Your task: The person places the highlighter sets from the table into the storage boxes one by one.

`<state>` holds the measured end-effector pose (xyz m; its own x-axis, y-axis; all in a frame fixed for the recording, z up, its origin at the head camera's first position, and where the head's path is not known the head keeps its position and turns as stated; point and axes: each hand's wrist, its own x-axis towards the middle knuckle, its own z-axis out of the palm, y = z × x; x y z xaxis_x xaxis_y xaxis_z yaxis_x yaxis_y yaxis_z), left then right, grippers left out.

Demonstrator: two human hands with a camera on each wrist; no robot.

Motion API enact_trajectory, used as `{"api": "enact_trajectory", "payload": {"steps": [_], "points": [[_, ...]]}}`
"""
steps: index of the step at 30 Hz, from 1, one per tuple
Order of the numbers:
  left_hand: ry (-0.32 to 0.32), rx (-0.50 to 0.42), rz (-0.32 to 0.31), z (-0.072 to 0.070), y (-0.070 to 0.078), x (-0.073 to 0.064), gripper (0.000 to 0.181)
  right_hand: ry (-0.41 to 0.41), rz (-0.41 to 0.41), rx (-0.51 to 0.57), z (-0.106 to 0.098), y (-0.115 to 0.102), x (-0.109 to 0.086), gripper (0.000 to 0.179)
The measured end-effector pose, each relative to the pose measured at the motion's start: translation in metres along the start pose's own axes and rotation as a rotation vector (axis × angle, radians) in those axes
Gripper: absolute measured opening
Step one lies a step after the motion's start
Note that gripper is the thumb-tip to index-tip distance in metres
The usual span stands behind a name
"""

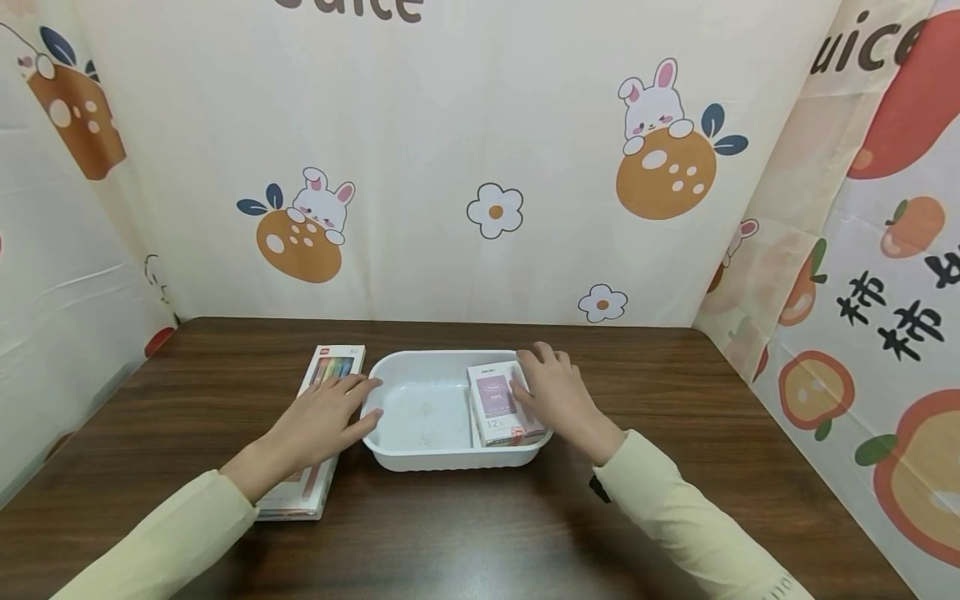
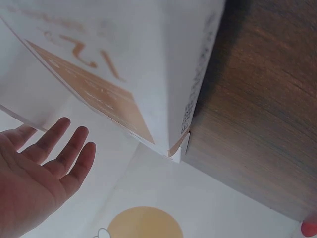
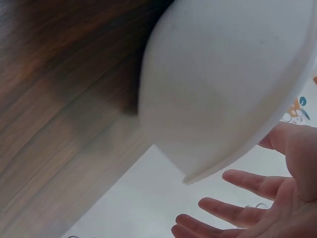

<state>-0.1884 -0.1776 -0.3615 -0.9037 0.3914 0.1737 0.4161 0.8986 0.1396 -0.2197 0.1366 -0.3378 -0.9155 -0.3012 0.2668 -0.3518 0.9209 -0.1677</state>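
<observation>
A white plastic basin (image 1: 442,460) sits on the table with a low divider inside. In its right compartment lies a white and purple box (image 1: 495,398) marked 12. My left hand (image 1: 318,427) is at the basin's left rim, fingers spread, passing above a flat white box (image 1: 315,492) with coloured pens or pencils pictured on it. Its orange panel (image 2: 99,94) shows in the left wrist view. At the right rim is my right hand (image 1: 558,398), thumb on the inner side by the purple box and loose fingers outside. Neither hand visibly grips anything.
The dark wooden table (image 1: 465,533) reaches back to a curtain (image 1: 420,250) printed with rabbits and fruit. Another printed curtain (image 1: 847,400) hangs along the right side. A small black item (image 1: 599,489) shows under the right cuff.
</observation>
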Motion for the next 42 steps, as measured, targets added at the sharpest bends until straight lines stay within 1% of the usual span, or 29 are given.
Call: {"api": "enact_trajectory", "payload": {"steps": [4,12,22,34,38,42], "points": [[0.003,0.004,0.003,0.0,0.0,0.0,0.051,0.0,0.015,0.011,0.002,0.008,-0.002,0.044],[-0.005,-0.002,-0.001,-0.001,0.0,0.0,0.052,0.042,0.023,0.04,0.009,0.021,-0.004,0.037],[0.014,0.013,0.008,0.001,-0.001,0.0,0.051,0.084,-0.029,0.057,0.016,0.03,-0.007,0.036],[0.058,0.079,0.015,0.002,0.002,-0.002,0.048,0.058,-0.055,0.081,0.022,0.036,-0.006,0.039],[0.091,0.094,0.014,-0.002,0.002,-0.004,0.047,0.053,-0.058,0.088,0.023,0.038,-0.005,0.039],[0.099,0.11,-0.008,-0.007,0.001,-0.006,0.048,0.057,-0.061,0.087,0.024,0.039,-0.005,0.039]]}}
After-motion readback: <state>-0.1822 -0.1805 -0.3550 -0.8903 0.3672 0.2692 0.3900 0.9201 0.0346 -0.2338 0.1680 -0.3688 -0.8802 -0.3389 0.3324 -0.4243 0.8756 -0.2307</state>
